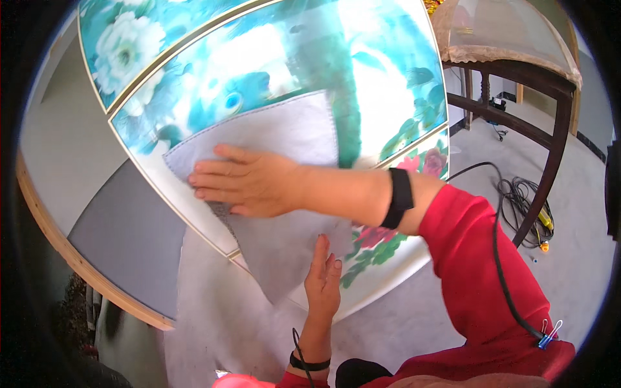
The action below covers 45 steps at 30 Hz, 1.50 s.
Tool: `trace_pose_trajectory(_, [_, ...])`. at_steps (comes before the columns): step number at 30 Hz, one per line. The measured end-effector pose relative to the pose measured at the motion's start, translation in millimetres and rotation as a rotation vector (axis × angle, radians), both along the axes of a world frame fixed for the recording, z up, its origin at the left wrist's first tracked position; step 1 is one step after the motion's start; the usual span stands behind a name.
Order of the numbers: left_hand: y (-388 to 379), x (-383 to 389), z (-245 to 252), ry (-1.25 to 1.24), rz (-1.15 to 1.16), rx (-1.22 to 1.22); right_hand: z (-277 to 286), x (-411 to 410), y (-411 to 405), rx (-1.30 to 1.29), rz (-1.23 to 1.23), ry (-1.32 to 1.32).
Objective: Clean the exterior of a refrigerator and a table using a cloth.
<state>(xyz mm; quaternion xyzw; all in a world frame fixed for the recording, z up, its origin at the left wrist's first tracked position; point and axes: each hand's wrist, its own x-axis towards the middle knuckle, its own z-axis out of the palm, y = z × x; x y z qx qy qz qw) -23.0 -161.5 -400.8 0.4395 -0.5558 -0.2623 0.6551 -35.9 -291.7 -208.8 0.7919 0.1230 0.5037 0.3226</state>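
A pale grey cloth with stitched edges lies over a glossy floral-patterned panel surface with light metal trim strips. My right hand rests palm down on the left part of the cloth, fingers extended and slightly spread. Its forearm, with a black strap, crosses the cloth from the right. My left hand is at the cloth's lower edge, fingers pointing up and thumb apart. Its palm side is partly hidden, and no grip on the cloth shows. The cloth's lower corner hangs past the panel's edge.
A dark wooden chair frame with a pale covered top stands at the right. Near its leg, a coiled black cable and a yellow-handled item lie on the floor. A grey board and a curved-looking wooden edge are at the left.
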Motion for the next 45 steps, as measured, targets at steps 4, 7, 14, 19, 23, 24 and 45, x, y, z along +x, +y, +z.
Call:
trace_pose_trajectory(4, [17,22,-13,-0.011,0.037,0.029,2,-40,-23,0.124,-0.203,-0.038])
trace_pose_trajectory(7, [27,29,-14,-0.015,0.078,0.066,9,-95,-69,0.251,-0.408,-0.41])
trace_pose_trajectory(14, [41,65,-29,-0.06,0.507,-0.002,-71,-125,-102,0.495,-0.375,-0.766])
trace_pose_trajectory(19, [29,86,-21,-0.21,1.076,-0.074,-109,-117,-55,0.312,-0.387,-0.171])
trace_pose_trajectory(23, [0,100,-44,-0.108,0.804,0.018,-133,-190,-121,0.425,-0.462,-0.566])
trace_pose_trajectory(24, [-1,102,-49,-0.042,0.852,-0.007,-143,-206,-138,0.471,-0.462,-0.72])
trace_pose_trajectory(45, [-7,113,-66,-0.103,0.906,-0.061,-244,-253,-161,0.813,-0.619,-0.918])
